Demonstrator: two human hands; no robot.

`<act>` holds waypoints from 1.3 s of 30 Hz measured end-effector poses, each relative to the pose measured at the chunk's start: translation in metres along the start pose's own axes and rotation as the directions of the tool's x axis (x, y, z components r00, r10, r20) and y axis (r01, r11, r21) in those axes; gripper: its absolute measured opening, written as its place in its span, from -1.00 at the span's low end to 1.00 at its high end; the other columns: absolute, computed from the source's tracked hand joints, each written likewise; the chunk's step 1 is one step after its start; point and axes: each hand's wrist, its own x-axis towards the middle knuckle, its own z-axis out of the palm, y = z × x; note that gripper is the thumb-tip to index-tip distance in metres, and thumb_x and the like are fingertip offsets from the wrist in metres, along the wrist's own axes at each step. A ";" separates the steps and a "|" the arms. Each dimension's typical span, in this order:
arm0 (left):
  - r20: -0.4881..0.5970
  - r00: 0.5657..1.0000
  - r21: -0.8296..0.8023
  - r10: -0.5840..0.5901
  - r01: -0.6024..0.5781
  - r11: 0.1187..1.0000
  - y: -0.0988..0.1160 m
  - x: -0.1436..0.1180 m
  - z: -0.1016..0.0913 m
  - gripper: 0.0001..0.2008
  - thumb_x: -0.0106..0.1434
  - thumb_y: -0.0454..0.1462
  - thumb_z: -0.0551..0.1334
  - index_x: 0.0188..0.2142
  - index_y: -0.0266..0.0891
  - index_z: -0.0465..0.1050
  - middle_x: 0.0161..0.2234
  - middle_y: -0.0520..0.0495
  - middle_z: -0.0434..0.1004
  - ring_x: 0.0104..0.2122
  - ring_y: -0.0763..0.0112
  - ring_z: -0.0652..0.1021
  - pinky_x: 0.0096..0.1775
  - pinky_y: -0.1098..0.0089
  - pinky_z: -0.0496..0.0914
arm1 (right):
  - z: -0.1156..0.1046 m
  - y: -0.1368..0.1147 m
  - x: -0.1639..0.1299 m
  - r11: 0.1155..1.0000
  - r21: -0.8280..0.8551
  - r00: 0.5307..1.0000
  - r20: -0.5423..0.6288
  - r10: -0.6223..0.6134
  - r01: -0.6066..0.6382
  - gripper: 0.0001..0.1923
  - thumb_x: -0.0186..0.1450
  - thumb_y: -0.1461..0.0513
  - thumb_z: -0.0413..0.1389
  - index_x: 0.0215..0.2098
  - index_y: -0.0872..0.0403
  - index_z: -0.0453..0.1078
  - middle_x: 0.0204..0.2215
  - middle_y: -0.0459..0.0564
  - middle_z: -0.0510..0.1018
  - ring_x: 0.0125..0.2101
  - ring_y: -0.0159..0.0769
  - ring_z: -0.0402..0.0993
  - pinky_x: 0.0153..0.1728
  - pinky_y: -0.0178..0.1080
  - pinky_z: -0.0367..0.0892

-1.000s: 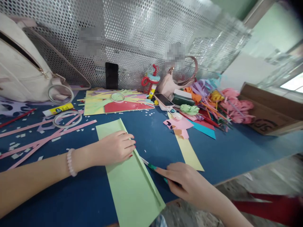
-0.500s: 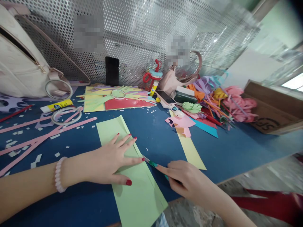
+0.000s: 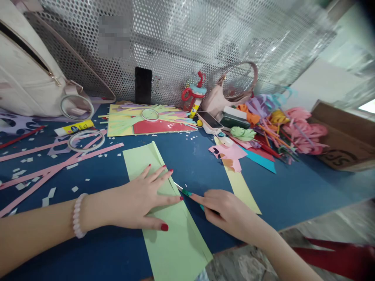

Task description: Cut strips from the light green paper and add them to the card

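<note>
My left hand (image 3: 143,201) lies with fingers spread on a long sheet of light green paper (image 3: 175,253), pressing it to the blue table. Along its right side the sheet has a narrow folded strip. My right hand (image 3: 224,207) is closed around scissors (image 3: 186,192) with teal handles, the index finger stretched along them. Their thin silver blade meets the paper's right edge, just beyond my left little finger. Most of the handles is hidden by my right hand.
Pink paper strips (image 3: 43,174), a tape roll (image 3: 86,141) and a glue stick (image 3: 74,127) lie left. Behind are coloured strips on a red and yellow sheet (image 3: 117,130) and an upright phone (image 3: 143,85). Right are a yellow strip (image 3: 243,191), ribbons (image 3: 304,128) and a cardboard box (image 3: 342,136).
The scissors in my right hand have slid a little farther away along the folded edge. My left hand keeps its place on the paper. The whole view has shifted slightly.
</note>
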 end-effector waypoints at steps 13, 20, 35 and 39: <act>-0.140 0.990 0.075 -0.007 0.017 0.997 -0.018 0.003 -0.002 -0.23 0.31 0.21 -0.13 0.36 -0.11 -0.20 0.34 -0.33 -0.18 0.32 -0.10 -0.09 0.19 -0.23 -0.22 | -0.003 0.010 0.015 0.999 0.023 1.000 0.013 -0.027 0.027 -0.56 0.34 0.38 -0.11 0.14 0.11 0.34 -0.47 -0.03 0.44 -0.42 -0.29 0.38 -0.39 -0.27 0.22; -0.035 0.990 0.049 -0.139 0.141 0.989 -0.038 0.002 -0.012 -0.34 0.26 0.24 -0.06 0.29 0.20 0.00 0.37 -0.21 -0.29 0.29 -0.32 -0.17 0.12 -0.32 -0.17 | -0.004 0.007 0.015 1.000 0.015 1.000 -0.002 -0.022 0.022 -0.55 0.32 0.39 -0.11 0.13 0.11 0.36 -0.48 -0.04 0.45 -0.43 -0.29 0.38 -0.41 -0.27 0.21; -0.009 0.993 -0.007 -0.118 0.118 0.993 -0.039 0.000 -0.010 -0.35 0.26 0.24 -0.05 0.29 0.25 -0.04 0.37 -0.20 -0.48 0.29 -0.27 -0.28 0.12 -0.35 -0.27 | -0.009 0.013 0.054 1.000 -0.020 1.000 0.009 0.017 -0.016 -0.54 0.31 0.36 -0.10 0.14 0.13 0.35 -0.44 -0.01 0.49 -0.39 -0.28 0.42 -0.38 -0.29 0.21; 0.003 0.992 -0.008 -0.123 0.123 0.992 -0.038 -0.001 -0.011 -0.36 0.27 0.23 -0.06 0.29 0.25 -0.05 0.36 -0.24 -0.49 0.29 -0.28 -0.29 0.12 -0.34 -0.27 | -0.010 0.016 0.066 0.999 -0.016 0.999 0.021 0.031 -0.031 -0.53 0.31 0.34 -0.10 0.15 0.13 0.34 -0.40 0.01 0.52 -0.38 -0.28 0.42 -0.37 -0.28 0.21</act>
